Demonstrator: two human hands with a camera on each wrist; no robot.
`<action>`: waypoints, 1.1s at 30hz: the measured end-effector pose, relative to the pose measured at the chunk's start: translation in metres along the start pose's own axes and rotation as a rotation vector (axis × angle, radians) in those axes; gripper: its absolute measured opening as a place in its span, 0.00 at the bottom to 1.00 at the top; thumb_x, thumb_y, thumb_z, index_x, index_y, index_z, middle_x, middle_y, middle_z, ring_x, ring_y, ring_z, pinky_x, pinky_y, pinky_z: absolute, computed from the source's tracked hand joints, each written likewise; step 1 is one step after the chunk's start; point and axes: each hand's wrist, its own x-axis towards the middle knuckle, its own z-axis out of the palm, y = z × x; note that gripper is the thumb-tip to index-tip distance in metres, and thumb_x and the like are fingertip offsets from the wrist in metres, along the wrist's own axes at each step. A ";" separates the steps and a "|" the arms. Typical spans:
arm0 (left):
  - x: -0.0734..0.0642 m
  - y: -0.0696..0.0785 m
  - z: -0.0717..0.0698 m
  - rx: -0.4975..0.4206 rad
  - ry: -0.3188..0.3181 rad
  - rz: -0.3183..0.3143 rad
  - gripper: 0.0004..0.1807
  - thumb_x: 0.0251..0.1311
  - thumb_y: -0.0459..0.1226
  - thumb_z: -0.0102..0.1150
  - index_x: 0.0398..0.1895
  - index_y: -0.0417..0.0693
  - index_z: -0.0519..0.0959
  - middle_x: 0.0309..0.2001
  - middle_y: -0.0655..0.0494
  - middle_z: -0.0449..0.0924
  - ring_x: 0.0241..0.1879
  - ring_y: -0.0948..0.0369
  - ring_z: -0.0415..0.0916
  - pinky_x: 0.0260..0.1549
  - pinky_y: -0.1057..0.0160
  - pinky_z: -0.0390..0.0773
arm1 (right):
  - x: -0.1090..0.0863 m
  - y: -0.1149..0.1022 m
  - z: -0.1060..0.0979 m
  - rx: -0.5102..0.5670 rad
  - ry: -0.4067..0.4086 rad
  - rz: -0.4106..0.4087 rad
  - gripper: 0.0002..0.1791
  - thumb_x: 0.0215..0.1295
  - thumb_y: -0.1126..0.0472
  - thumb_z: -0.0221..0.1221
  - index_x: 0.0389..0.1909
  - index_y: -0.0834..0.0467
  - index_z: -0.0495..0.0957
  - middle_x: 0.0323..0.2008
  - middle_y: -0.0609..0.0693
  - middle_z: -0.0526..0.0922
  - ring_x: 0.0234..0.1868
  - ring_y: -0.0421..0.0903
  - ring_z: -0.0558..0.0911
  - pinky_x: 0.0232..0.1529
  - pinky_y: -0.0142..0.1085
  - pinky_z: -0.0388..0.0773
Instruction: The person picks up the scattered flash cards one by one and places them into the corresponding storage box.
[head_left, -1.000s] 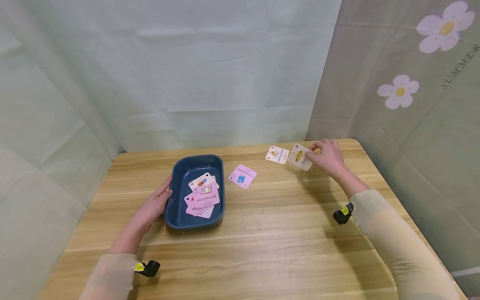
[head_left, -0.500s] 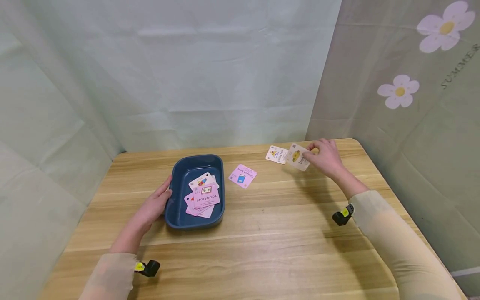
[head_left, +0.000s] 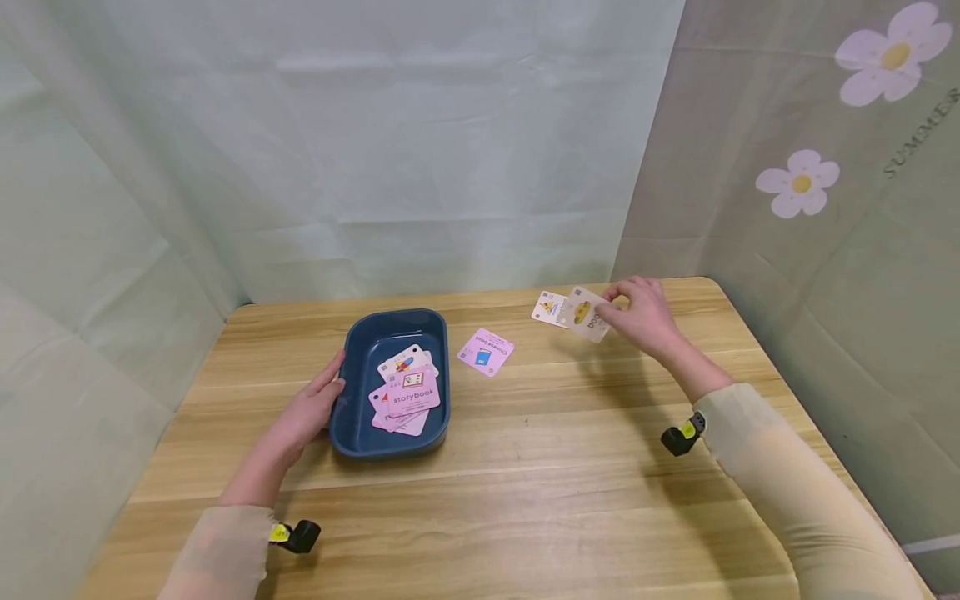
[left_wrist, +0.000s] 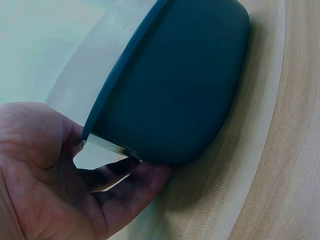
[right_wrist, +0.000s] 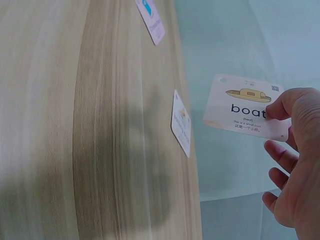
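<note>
My right hand (head_left: pixel 643 315) pinches a white "boat" card (right_wrist: pixel 245 107) between thumb and forefinger, raised above the table; its other fingers are loosely curled. In the head view this card overlaps a "sailing boat" card (head_left: pixel 549 308) lying on the table at the back. My left hand (head_left: pixel 309 408) holds the left side of a deep blue tray (head_left: pixel 390 447), thumb at the rim and fingers against the outer wall in the left wrist view. Inside the tray is a loose pile of several cards, with a pink "storybook" card (head_left: pixel 413 392) on top.
A pink "Chinese book" card (head_left: pixel 486 352) lies on the wooden table (head_left: pixel 540 500) just right of the tray. Pale cloth (head_left: pixel 450 167) hangs behind the table's back edge, and flower-printed cloth (head_left: pixel 862 275) stands along the right.
My right hand has shifted slightly left with the "boat" card, which now covers more of the "sailing boat" card. The left hand and the tray have stayed put.
</note>
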 end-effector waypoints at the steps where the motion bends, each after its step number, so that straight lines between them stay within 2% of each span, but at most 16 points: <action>1: 0.000 0.000 0.000 0.000 0.000 -0.002 0.32 0.82 0.47 0.31 0.83 0.68 0.38 0.83 0.50 0.30 0.80 0.42 0.27 0.70 0.30 0.39 | 0.000 -0.001 0.000 0.002 0.000 -0.002 0.14 0.65 0.53 0.61 0.41 0.61 0.79 0.60 0.62 0.74 0.68 0.62 0.60 0.65 0.61 0.57; 12: -0.003 0.001 0.001 -0.008 -0.001 -0.010 0.32 0.82 0.48 0.32 0.83 0.68 0.38 0.83 0.49 0.31 0.80 0.41 0.28 0.70 0.30 0.41 | -0.002 -0.013 0.007 0.038 -0.009 -0.023 0.13 0.64 0.54 0.63 0.40 0.60 0.80 0.59 0.59 0.75 0.66 0.60 0.61 0.64 0.60 0.59; 19: -0.005 0.003 0.002 -0.025 0.000 -0.017 0.32 0.82 0.46 0.32 0.83 0.68 0.39 0.83 0.49 0.30 0.80 0.41 0.28 0.70 0.30 0.41 | -0.004 -0.023 0.012 0.053 -0.012 -0.064 0.11 0.62 0.54 0.65 0.38 0.58 0.80 0.56 0.57 0.78 0.63 0.58 0.64 0.62 0.59 0.61; 26: -0.007 0.003 0.002 -0.048 -0.020 -0.053 0.32 0.82 0.47 0.32 0.83 0.72 0.37 0.83 0.45 0.29 0.79 0.36 0.34 0.65 0.28 0.54 | -0.008 -0.037 0.018 0.082 -0.018 -0.112 0.11 0.62 0.54 0.65 0.35 0.57 0.80 0.55 0.55 0.79 0.60 0.57 0.66 0.58 0.56 0.64; 33: -0.008 0.004 -0.001 -0.070 -0.033 -0.074 0.32 0.82 0.47 0.34 0.83 0.71 0.39 0.82 0.38 0.33 0.75 0.32 0.49 0.58 0.29 0.67 | -0.010 -0.051 0.025 0.096 -0.039 -0.165 0.11 0.63 0.53 0.65 0.36 0.56 0.80 0.56 0.55 0.79 0.64 0.58 0.65 0.62 0.58 0.61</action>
